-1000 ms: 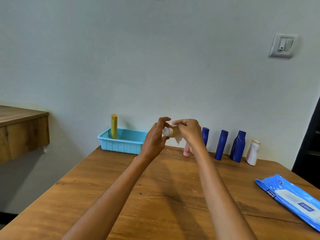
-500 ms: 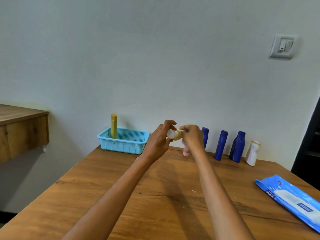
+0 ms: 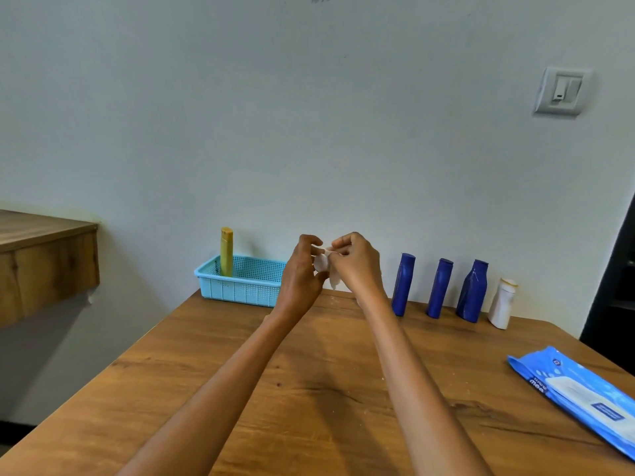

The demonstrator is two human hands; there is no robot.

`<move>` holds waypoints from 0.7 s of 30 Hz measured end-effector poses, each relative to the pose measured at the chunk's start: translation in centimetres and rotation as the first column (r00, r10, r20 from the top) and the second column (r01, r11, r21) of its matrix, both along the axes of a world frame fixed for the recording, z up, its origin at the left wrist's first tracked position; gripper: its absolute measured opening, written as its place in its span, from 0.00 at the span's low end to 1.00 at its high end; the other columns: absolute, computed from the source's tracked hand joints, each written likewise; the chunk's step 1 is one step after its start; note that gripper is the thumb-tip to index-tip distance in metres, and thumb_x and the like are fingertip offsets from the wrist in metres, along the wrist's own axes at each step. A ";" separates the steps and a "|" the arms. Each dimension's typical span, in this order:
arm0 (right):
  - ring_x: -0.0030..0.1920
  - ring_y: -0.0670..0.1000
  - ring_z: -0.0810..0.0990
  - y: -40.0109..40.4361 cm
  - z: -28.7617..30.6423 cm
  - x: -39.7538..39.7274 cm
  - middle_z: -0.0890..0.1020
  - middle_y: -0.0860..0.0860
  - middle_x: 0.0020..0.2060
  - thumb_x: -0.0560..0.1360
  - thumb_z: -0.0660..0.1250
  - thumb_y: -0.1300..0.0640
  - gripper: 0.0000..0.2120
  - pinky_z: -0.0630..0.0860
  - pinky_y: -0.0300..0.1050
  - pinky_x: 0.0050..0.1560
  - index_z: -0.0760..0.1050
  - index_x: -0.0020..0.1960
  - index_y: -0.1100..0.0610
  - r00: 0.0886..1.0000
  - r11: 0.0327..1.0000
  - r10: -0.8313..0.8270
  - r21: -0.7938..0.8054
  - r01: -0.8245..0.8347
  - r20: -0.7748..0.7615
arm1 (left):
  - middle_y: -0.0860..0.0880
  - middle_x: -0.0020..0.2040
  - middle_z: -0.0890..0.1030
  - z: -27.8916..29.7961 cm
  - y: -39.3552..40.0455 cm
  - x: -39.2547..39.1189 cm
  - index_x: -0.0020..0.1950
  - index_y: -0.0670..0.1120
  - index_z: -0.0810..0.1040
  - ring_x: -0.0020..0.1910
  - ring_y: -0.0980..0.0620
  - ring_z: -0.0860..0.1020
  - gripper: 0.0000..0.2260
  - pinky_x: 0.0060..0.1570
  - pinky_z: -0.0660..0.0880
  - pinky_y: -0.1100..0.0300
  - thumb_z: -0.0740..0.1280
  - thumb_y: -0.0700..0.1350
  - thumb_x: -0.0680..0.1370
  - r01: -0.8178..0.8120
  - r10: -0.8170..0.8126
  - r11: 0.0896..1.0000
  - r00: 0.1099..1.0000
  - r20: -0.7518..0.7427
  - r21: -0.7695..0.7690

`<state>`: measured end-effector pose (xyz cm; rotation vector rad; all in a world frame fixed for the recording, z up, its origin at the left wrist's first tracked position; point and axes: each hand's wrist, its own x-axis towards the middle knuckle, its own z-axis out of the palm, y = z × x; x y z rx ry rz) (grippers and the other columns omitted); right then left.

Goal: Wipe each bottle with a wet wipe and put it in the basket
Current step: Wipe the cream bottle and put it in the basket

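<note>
Fingers of left hand [image 3: 300, 276] curled round small pale bottle [image 3: 321, 263], raised above table [image 3: 309, 389]. Right hand [image 3: 357, 266] pinching wet wipe [image 3: 334, 282] against it. Bottle mostly hidden; basket [image 3: 240, 286] just left.

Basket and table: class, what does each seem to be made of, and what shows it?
Basket: likely moulded plastic, light blue, with a fine grid of holes in its walls. Table: wood or wood-look laminate, brown with grain lines and knots, matte; which one cannot be told.
</note>
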<state>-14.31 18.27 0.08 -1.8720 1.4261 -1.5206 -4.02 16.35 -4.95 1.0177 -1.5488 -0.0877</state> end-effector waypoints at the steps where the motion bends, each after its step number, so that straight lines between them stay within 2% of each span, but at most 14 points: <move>1: 0.45 0.45 0.77 0.1 0.1 0.1 0.80 0.49 0.48 0.75 0.67 0.60 0.09 0.67 0.22 0.33 0.74 0.54 0.58 1.000 1.000 0.000 -0.005 0.000 -0.016 | 0.49 0.49 0.75 0.1 0.1 0.1 0.60 0.44 0.66 0.46 0.50 0.76 0.20 0.46 0.78 0.50 0.70 0.36 0.72 -0.002 0.002 1.000 1.000 -0.026 0.009; 3: 0.42 0.43 0.74 0.1 0.0 0.1 0.79 0.48 0.46 0.75 0.67 0.59 0.08 0.64 0.19 0.31 0.74 0.54 0.58 0.999 1.000 0.001 -0.007 -0.002 -0.037 | 0.48 0.48 0.76 0.2 0.0 0.3 0.59 0.45 0.66 0.45 0.50 0.77 0.20 0.45 0.78 0.52 0.71 0.37 0.73 0.000 0.002 1.000 0.998 -0.060 0.029; 5: 0.43 0.44 0.75 0.0 -0.2 0.1 0.79 0.50 0.47 0.75 0.67 0.59 0.07 0.67 0.22 0.31 0.74 0.53 0.58 0.999 1.000 -0.004 -0.010 0.003 -0.039 | 0.48 0.48 0.76 0.3 0.0 0.6 0.59 0.44 0.66 0.44 0.51 0.77 0.21 0.44 0.77 0.54 0.72 0.39 0.72 -0.002 0.006 0.999 0.997 -0.079 0.044; 8: 0.50 0.49 0.79 -0.5 -0.4 -0.6 0.81 0.52 0.50 0.76 0.64 0.63 0.07 0.70 0.29 0.43 0.76 0.53 0.59 0.998 0.995 -0.053 -0.089 0.055 0.022 | 0.48 0.48 0.76 0.6 0.0 0.9 0.59 0.44 0.67 0.45 0.50 0.77 0.21 0.43 0.76 0.56 0.73 0.39 0.71 0.000 0.004 0.999 0.997 -0.082 0.045; 10: 0.55 0.50 0.78 -0.9 -0.8 -1.3 0.81 0.52 0.54 0.76 0.62 0.66 0.11 0.74 0.35 0.51 0.78 0.56 0.59 0.994 0.975 -0.103 -0.194 0.106 0.026 | 0.49 0.48 0.76 0.7 0.0 0.9 0.60 0.44 0.67 0.45 0.50 0.77 0.21 0.43 0.76 0.56 0.72 0.38 0.71 0.013 -0.010 0.998 0.999 -0.053 0.053; 13: 0.59 0.49 0.77 -1.1 -1.4 -1.0 0.80 0.50 0.56 0.78 0.61 0.63 0.13 0.74 0.44 0.59 0.78 0.59 0.54 0.995 0.960 -0.058 -0.279 0.031 -0.086 | 0.50 0.48 0.77 0.7 0.0 0.5 0.59 0.46 0.68 0.46 0.52 0.77 0.21 0.44 0.77 0.55 0.72 0.37 0.71 0.052 -0.050 0.998 0.998 -0.048 0.043; 15: 0.58 0.47 0.75 -1.2 -1.9 -0.4 0.80 0.49 0.55 0.78 0.61 0.60 0.13 0.71 0.34 0.53 0.78 0.59 0.53 0.972 0.963 -0.020 -0.267 -0.045 -0.235 | 0.53 0.47 0.77 0.8 0.0 0.4 0.57 0.46 0.68 0.46 0.54 0.77 0.20 0.44 0.77 0.56 0.71 0.35 0.70 0.070 -0.069 0.997 0.996 -0.048 0.019; 16: 0.58 0.47 0.73 -1.4 -2.2 -0.2 0.80 0.49 0.55 0.79 0.60 0.60 0.13 0.68 0.28 0.49 0.78 0.60 0.54 0.962 0.959 -0.023 -0.276 -0.055 -0.272 | 0.54 0.47 0.77 0.9 0.0 0.4 0.56 0.47 0.68 0.46 0.54 0.77 0.19 0.43 0.77 0.58 0.71 0.35 0.70 0.075 -0.074 0.997 0.996 -0.058 0.020; 17: 0.58 0.45 0.72 -1.5 -2.5 -0.3 0.80 0.49 0.55 0.78 0.60 0.60 0.13 0.67 0.27 0.49 0.78 0.60 0.55 0.962 0.955 -0.031 -0.292 -0.051 -0.271 | 0.56 0.46 0.76 1.1 0.2 0.5 0.56 0.48 0.67 0.44 0.55 0.77 0.20 0.42 0.76 0.62 0.71 0.35 0.70 0.083 -0.080 0.996 0.994 -0.074 0.029; 18: 0.58 0.44 0.71 -1.8 -2.7 -0.6 0.80 0.49 0.55 0.78 0.61 0.60 0.12 0.70 0.31 0.53 0.78 0.60 0.55 0.968 0.952 -0.050 -0.304 -0.029 -0.247 | 0.57 0.46 0.76 1.2 0.4 0.5 0.55 0.50 0.67 0.42 0.57 0.77 0.21 0.40 0.75 0.66 0.71 0.35 0.70 0.098 -0.094 0.994 0.992 -0.084 0.041; 19: 0.58 0.44 0.71 -2.0 -3.0 -1.1 0.80 0.49 0.56 0.77 0.63 0.60 0.12 0.72 0.40 0.58 0.78 0.60 0.55 0.972 0.949 -0.079 -0.314 0.005 -0.221 | 0.59 0.46 0.75 1.3 0.5 0.5 0.55 0.52 0.66 0.41 0.58 0.76 0.22 0.39 0.75 0.68 0.71 0.34 0.70 0.121 -0.117 0.991 0.990 -0.079 0.050; 20: 0.58 0.45 0.71 -2.5 -3.4 -1.6 0.79 0.49 0.57 0.77 0.64 0.60 0.13 0.72 0.47 0.61 0.77 0.60 0.55 0.969 0.952 -0.115 -0.304 0.045 -0.218 | 0.59 0.47 0.74 1.4 0.6 0.5 0.55 0.52 0.65 0.42 0.59 0.76 0.23 0.39 0.76 0.67 0.72 0.34 0.69 0.144 -0.141 0.988 0.988 -0.061 0.058; 21: 0.59 0.48 0.71 -2.7 -3.7 -2.3 0.79 0.50 0.58 0.76 0.65 0.61 0.14 0.71 0.48 0.62 0.77 0.61 0.56 0.963 0.957 -0.149 -0.277 0.083 -0.226 | 0.58 0.48 0.74 1.3 0.6 0.3 0.55 0.52 0.65 0.42 0.59 0.75 0.24 0.40 0.78 0.64 0.72 0.34 0.69 0.166 -0.164 0.984 0.986 -0.041 0.063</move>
